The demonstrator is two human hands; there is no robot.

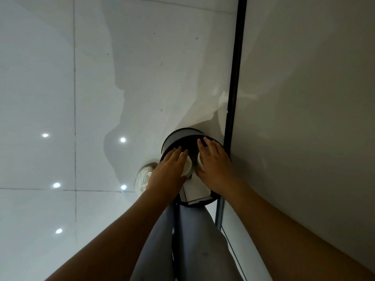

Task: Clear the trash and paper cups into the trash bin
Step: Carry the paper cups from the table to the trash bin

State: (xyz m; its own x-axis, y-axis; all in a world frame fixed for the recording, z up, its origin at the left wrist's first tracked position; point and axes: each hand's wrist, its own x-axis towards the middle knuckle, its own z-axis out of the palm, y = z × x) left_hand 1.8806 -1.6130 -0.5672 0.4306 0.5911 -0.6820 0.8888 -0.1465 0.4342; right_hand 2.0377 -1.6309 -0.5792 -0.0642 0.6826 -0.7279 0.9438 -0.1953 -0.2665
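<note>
The person stands over a round black trash bin (172,142) on the floor, both arms reaching straight down into its mouth. Under the left hand (169,171) sits a white paper cup (187,166), rim showing past the knuckles; a second paper cup (200,161) peeks out beneath the right hand (215,161). Both cups are over the opening, at or just inside the rim. Each hand's fingers (176,153) lie spread and nearly flat on top of its cup, not curled around it. I cannot tell whether the palms are pressing or have just let go.

Such cups look light and thin-walled, I'd judge: easy to crush, quick to tip, best taken around the wall or by the stiffer rolled rim. A flat white piece, perhaps a folded carton (195,192), lies in the near side of the bin.

The floor (60,98) is glossy pale tile mirroring ceiling spotlights, likely slippery. The bin stands close against a light wall (304,98) with a dark vertical strip (237,78). A white sneaker (144,177) is planted just left of the bin, grey trousers (182,240) below.
</note>
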